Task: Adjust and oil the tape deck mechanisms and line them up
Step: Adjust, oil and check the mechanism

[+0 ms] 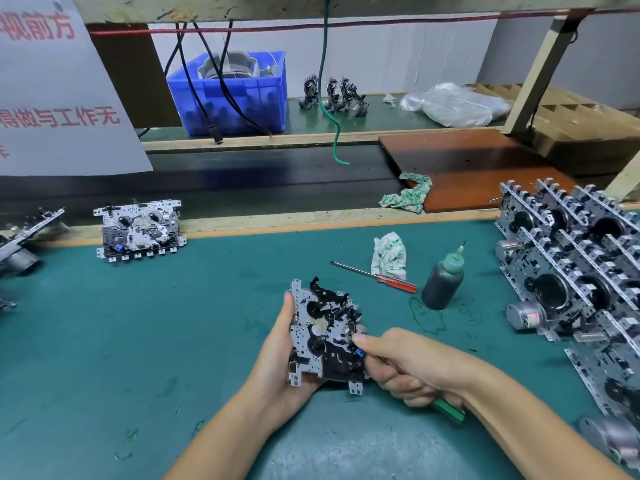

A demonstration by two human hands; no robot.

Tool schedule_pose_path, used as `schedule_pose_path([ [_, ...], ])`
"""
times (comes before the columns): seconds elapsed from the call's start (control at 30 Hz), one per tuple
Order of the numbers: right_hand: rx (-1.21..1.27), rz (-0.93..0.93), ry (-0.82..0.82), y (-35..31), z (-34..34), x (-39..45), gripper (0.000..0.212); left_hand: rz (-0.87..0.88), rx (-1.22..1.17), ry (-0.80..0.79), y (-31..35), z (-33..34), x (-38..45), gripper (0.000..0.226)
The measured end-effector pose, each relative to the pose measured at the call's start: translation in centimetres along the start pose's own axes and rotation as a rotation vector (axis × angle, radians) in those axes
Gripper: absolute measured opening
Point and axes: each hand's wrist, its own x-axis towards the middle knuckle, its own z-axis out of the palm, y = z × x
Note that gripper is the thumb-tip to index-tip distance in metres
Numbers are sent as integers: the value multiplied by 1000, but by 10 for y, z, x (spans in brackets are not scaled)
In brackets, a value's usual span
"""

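A tape deck mechanism, a silver plate with black parts, is held just above the green mat at centre. My left hand grips its left edge, thumb on top and fingers underneath. My right hand grips a green-handled tool whose tip is hidden at the mechanism's right edge. A dark oil bottle with a green needle cap stands to the right. Another mechanism lies flat at the mat's far left edge.
Several stacked mechanisms with motors fill the right side. A red-handled screwdriver and a crumpled cloth lie beside the bottle. Another mechanism sits at the left edge. Behind run a black conveyor, a blue bin and hanging cables.
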Motion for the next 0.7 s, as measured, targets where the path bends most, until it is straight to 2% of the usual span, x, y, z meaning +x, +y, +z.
schedule_pose_path([
  [0.27, -74, -35, -15, -1, -3, -3, 57, 17, 24, 33, -1, 1, -1, 74],
  [0.47, -155, -88, 35, -1, -1, -8, 61, 23, 38, 25, -2, 0, 1, 75],
  [0.6, -202, -166, 122, 2, 7, -10, 60, 24, -10, -4, -2, -3, 0, 73],
  [0.7, -193, -248, 278, -1, 5, -10, 60, 16, -86, -40, 0, -6, -5, 78],
])
